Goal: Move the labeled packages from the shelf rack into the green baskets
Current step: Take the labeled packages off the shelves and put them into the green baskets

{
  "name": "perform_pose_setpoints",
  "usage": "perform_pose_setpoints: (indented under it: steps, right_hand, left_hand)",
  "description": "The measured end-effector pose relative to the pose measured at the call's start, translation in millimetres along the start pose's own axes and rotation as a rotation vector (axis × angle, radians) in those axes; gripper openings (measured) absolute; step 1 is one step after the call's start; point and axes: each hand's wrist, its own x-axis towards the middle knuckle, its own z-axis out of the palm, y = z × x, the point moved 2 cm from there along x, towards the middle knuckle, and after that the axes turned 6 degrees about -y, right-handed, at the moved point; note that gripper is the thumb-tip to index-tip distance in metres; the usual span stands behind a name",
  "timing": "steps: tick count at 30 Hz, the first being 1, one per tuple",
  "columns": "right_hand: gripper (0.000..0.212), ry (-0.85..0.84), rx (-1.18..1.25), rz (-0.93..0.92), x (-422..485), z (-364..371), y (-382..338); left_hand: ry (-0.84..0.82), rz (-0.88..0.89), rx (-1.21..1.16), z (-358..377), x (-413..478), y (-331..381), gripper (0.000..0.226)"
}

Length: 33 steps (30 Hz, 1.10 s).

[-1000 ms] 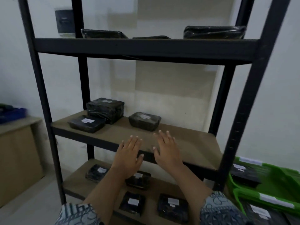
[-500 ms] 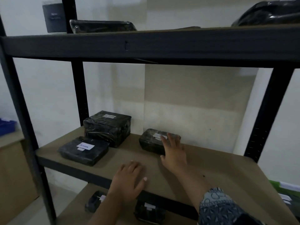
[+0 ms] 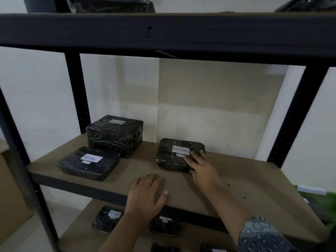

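Three black wrapped packages with white RETURN labels lie on the middle shelf board (image 3: 245, 179). The rounded package (image 3: 171, 155) sits in the middle; my right hand (image 3: 201, 168) grips its right front corner, fingers on top, thumb against the front side. It still rests on the board. A flat package (image 3: 89, 163) lies at the left front, with a tall box package (image 3: 114, 135) behind it. My left hand (image 3: 147, 195) lies flat on the board's front edge and holds nothing. A sliver of a green basket (image 3: 327, 202) shows at the right edge.
More labeled black packages lie on the lower shelf (image 3: 107, 219) and on the top shelf (image 3: 109, 4). The rack's black top beam (image 3: 163, 31) crosses close overhead, and black posts (image 3: 18, 160) stand at left and right. A white wall is behind.
The view has closed in on the middle shelf. My right hand went forward onto the rounded package and closed on its corner. My left hand settled on the shelf's front edge.
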Motion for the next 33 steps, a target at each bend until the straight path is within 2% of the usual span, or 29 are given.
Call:
perform_pose_setpoints:
  steps: [5, 9, 13, 16, 20, 24, 33]
  right_hand:
    - [0.060, 0.160, -0.041, -0.073, -38, -12, 3]
    - [0.056, 0.228, -0.026, -0.090, -68, -18, 9]
    - [0.052, 0.277, -0.060, -0.099, -101, -28, 12]
    - [0.047, 0.341, -0.084, -0.104, -126, -36, 14]
    - [0.040, 0.403, -0.112, -0.108, -157, -40, 17]
    - [0.042, 0.422, -0.112, -0.070, -191, -46, 16]
    - [0.036, 0.421, -0.092, 0.027, -300, -72, 29]
  left_hand:
    - [-0.014, 0.003, 0.005, 2, 1, -1, 0.055]
    - [-0.056, 0.016, 0.001, 0, 1, 0, 0.065]
    - [-0.181, -0.006, 0.072, -5, 0, 6, 0.073]
    - [-0.154, 0.004, 0.032, -8, -7, 15, 0.080]
    - [-0.088, 0.072, -0.031, -4, -31, 30, 0.068]
    - [-0.083, 0.120, 0.005, -2, -58, 47, 0.060]
    - [-0.096, 0.246, -0.055, 13, -102, 114, 0.057]
